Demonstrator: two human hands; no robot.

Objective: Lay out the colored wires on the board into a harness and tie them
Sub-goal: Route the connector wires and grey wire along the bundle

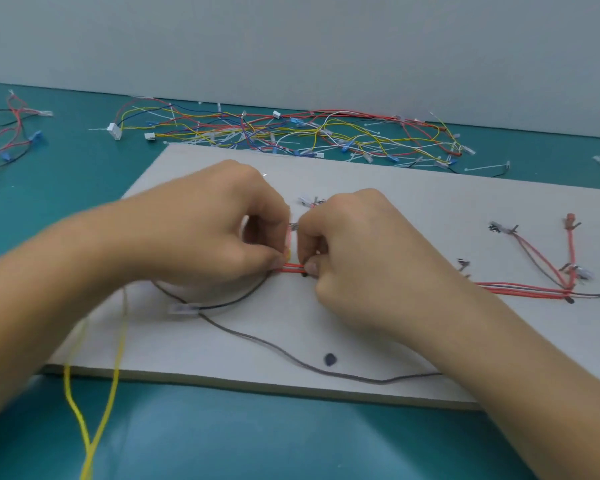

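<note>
Teal tabletop [66, 202] lies under a pale board [395, 188], where we see both hands meeting at the middle. Fingers of the left hand [201, 230] and the right hand [357, 258] are curled, pinching the red wires [293, 267] between them. To the right, these wires already run flat and branch upward. A grey wire [291, 358] and a yellow wire [118, 344] trail loose, unrouted. A tangle of spare wires [291, 133] lies behind the board. We judge the layout roughly half done, with no tie visible on the board.
</note>
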